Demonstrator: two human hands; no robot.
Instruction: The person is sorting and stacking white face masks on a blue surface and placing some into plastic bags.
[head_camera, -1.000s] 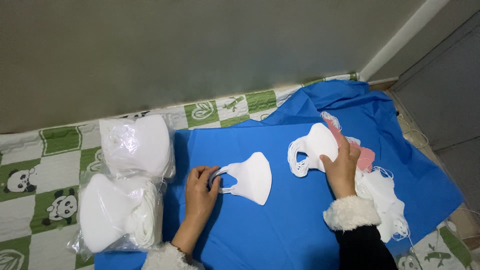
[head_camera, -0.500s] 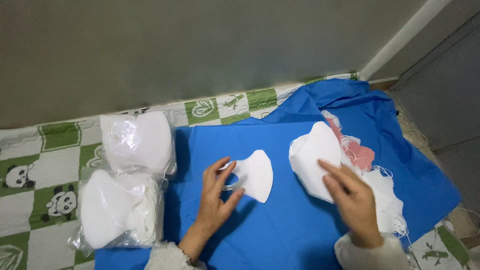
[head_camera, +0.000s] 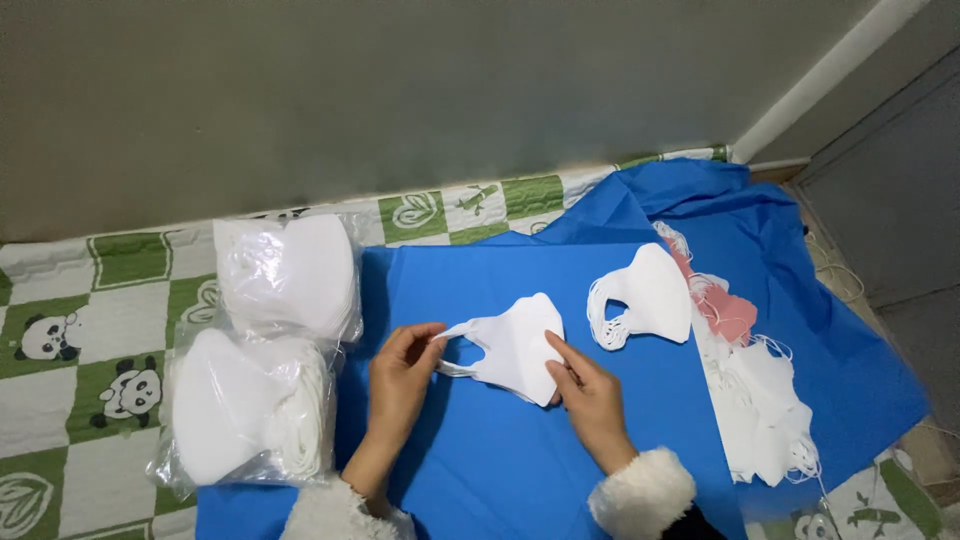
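We see the left hand (head_camera: 400, 375) pinching the ear loop of a folded white fabric face mask (head_camera: 515, 345), while the right hand (head_camera: 585, 385) presses its fingertips on the mask's lower edge — both rest on the blue cloth sheet (head_camera: 520, 450), near its middle. Another white mask (head_camera: 650, 297) lies just right; two clear plastic bags of white masks (head_camera: 265, 360) sit at the sheet's left edge — pink and white masks (head_camera: 750, 380) pile by the right edge.

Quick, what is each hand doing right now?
Left hand: pinching the ear loop of the white mask.
Right hand: open, fingertips pressing on the same mask.
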